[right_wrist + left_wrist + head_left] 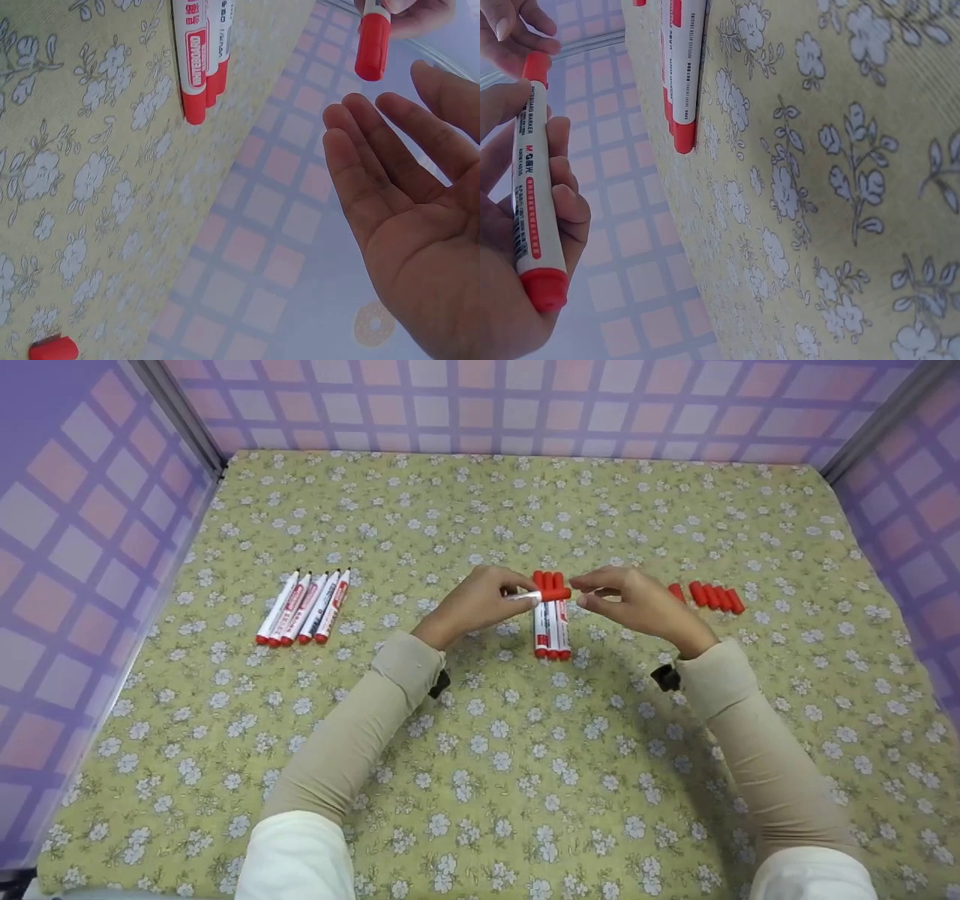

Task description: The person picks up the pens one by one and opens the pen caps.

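My left hand grips a white whiteboard marker level above the cloth, its red cap pointing right. In the left wrist view the fingers of my left hand curl round the marker's barrel. My right hand hovers just right of the cap, holding nothing; in the right wrist view my right hand shows an empty palm with straight fingers, a little below the red cap. Under both hands three capped markers lie side by side.
Several uncapped markers lie in a row at the left of the flowered cloth. Several loose red caps lie in a row at the right. Purple checked walls enclose the cloth on three sides.
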